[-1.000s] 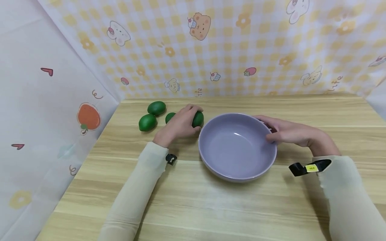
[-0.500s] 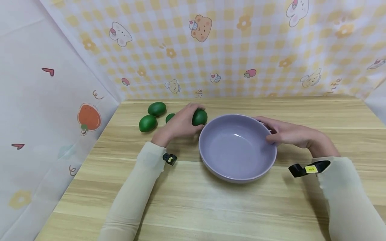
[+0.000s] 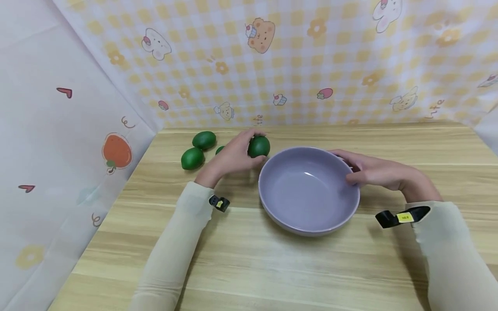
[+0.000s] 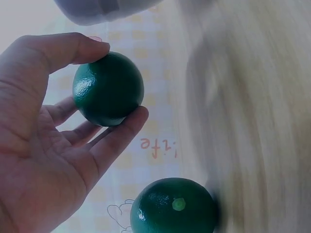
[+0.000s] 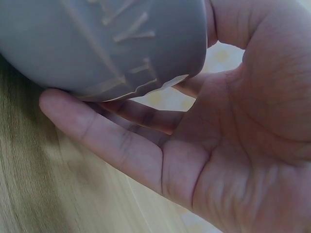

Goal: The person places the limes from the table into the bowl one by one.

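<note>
My left hand (image 3: 237, 153) pinches a dark green lime (image 3: 259, 147) between thumb and fingertips, just left of the bowl's rim. The left wrist view shows the held lime (image 4: 108, 89) with the thumb on one side and fingers on the other. My right hand (image 3: 375, 172) grips the right side of a round lavender bowl (image 3: 309, 190), thumb over the rim, fingers along the outside. In the right wrist view raised lettering marks the bowl's outer wall (image 5: 112, 48), and fingers reach beneath it. The bowl's inside holds nothing.
Two more limes, an upper one (image 3: 204, 140) and a lower one (image 3: 192, 158), lie at the back left of the wooden table (image 3: 272, 268). Another lime (image 3: 219, 149) is mostly hidden behind the left hand. A checked cloth (image 3: 295, 65) hangs behind the table.
The left hand has moved slightly up and to the right with its lime, showing more of it. The right hand and the bowl have stayed in place.
</note>
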The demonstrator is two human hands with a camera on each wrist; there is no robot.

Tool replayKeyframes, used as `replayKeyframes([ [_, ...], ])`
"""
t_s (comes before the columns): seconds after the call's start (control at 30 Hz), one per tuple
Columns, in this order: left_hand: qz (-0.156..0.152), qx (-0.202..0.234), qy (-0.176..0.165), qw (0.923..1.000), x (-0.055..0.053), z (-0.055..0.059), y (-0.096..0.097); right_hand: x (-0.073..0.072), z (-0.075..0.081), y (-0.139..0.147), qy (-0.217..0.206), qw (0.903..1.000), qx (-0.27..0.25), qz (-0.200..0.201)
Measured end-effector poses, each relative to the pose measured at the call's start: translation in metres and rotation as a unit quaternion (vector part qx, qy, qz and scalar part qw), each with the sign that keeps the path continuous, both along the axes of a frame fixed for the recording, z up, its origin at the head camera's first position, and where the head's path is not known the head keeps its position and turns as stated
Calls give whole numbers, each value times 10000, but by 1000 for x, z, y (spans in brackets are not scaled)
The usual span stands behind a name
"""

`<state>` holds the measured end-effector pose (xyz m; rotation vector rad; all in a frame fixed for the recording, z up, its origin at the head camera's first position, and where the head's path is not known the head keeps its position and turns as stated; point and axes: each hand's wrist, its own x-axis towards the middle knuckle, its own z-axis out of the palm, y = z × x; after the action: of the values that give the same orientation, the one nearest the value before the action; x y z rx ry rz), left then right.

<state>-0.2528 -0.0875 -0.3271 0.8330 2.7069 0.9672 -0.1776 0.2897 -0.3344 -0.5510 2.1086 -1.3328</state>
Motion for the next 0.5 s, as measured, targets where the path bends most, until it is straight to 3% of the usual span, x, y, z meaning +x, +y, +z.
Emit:
replayKeyframes([
  [0.5,-3,453,-146,9989,5,11,-1,-1,0,1,-53,9999,-130,48],
])
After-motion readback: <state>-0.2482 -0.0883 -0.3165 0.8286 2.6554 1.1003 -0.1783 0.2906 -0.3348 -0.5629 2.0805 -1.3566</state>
